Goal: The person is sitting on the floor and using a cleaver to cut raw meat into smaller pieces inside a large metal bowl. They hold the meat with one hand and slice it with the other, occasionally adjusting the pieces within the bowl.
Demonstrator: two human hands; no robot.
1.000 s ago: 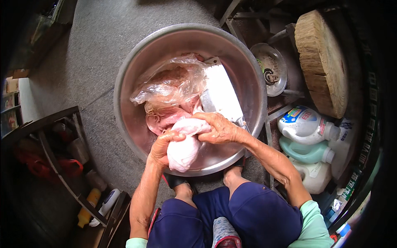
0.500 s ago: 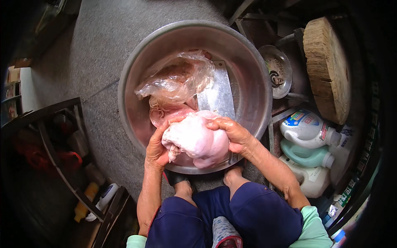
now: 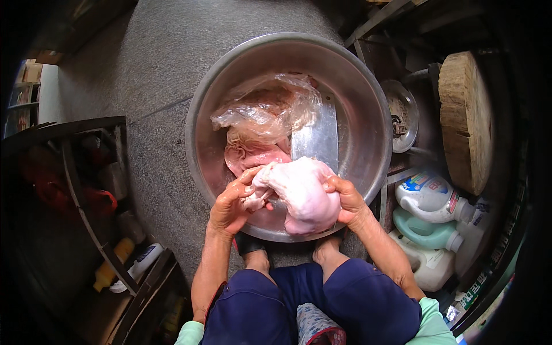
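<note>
Over the near rim of a large metal basin (image 3: pixel 198 172), both my hands hold a pale pink, sac-like pig stomach (image 3: pixel 307 192). My left hand (image 3: pixel 231 206) pinches its narrow, ragged end. The rounded side is gripped by my right hand (image 3: pixel 347 200), thumb on top and fingers mostly hidden behind. Inside the basin, more pink raw offal (image 3: pixel 256 154) lies just beyond my hands, partly covered by a crumpled clear plastic bag (image 3: pixel 273 112). A broad cleaver blade (image 3: pixel 319 135) rests flat to the right of the bag, its near end hidden by the stomach.
On the right are a thick round wooden chopping block (image 3: pixel 464 123), a clear dish (image 3: pixel 407 123), and white (image 3: pixel 428 198) and green (image 3: pixel 422 227) plastic jugs. A dark shelf (image 3: pixel 86 201) with bottles stands at left. Grey speckled floor (image 3: pixel 155 75) surrounds the basin.
The stomach has turned in my hands, and its narrow end now sits higher and bends over at my left fingers. My hands are wider apart. The whole view has shifted slightly.
</note>
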